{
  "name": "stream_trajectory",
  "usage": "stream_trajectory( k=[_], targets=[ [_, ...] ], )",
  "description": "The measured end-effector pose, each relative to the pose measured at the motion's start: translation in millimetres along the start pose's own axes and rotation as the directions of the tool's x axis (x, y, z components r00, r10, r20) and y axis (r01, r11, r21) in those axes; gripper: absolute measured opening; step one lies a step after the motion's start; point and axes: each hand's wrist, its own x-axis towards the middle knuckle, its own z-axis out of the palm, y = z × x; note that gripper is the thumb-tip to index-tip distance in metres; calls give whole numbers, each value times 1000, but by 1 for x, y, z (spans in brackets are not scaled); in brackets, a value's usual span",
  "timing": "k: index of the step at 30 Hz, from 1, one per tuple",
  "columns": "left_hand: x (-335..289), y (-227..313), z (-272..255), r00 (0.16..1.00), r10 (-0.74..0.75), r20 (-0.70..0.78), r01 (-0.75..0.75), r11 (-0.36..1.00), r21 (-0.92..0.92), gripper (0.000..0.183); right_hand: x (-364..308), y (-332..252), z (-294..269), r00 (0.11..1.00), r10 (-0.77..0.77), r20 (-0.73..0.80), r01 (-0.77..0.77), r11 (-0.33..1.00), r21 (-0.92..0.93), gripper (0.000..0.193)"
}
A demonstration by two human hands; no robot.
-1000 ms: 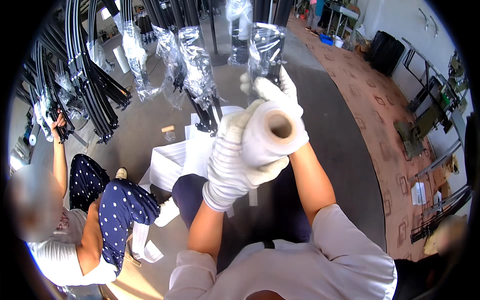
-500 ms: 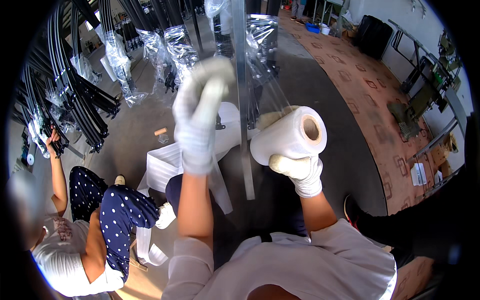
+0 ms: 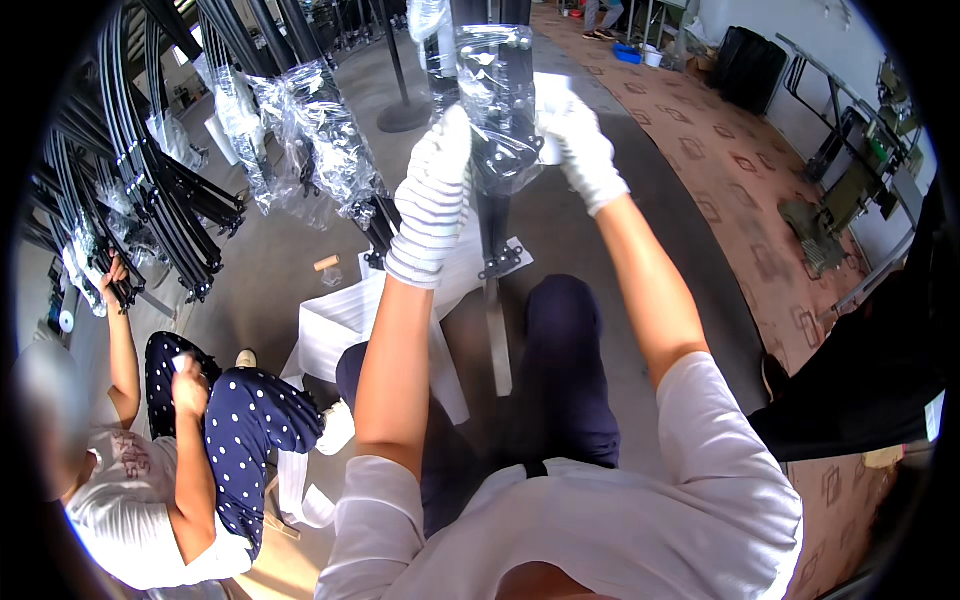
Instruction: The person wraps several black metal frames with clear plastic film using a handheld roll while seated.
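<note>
In front of me hangs a bundle of black metal tubes [image 3: 494, 215], its upper part wound in clear plastic film [image 3: 496, 110]. My left hand [image 3: 440, 180], in a white knitted glove, is at the bundle's left side; its fingertips are hidden. On the other side my gloved right hand [image 3: 582, 150] is closed on the white film roll [image 3: 551, 92], which shows only partly beside the wrapped section. A flat grey metal bar [image 3: 498, 345] sticks down below the bundle's lower end, between my knees.
More black tube bundles [image 3: 320, 120], some film-wrapped, hang at the left. Below them a seated co-worker in spotted trousers [image 3: 250, 430] reaches up to another bundle. White sheeting [image 3: 350, 320] and a small cardboard core [image 3: 326, 263] lie on the floor. A person's dark-clothed leg [image 3: 850, 400] is at right.
My right hand and the roll moved up and away, partly behind the bundle. My left hand, raised and blurred before, is at its left side. The black bundle has swung into the middle.
</note>
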Motion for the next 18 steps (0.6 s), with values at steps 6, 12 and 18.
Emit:
stream_trajectory(
  k=[6,12,18],
  targets=[
    [4,34,-18,752,573,324,-600,393,697,22,25,15,68,823,-95,560,239,952,-190,40],
    [-29,36,-15,650,751,116,-353,163,921,46,16,3,104,777,-78,625,-428,663,615,38],
    [-58,25,2,797,489,-354,-380,862,334,85,1,-11,101,763,-59,643,-444,674,590,33]
  ],
)
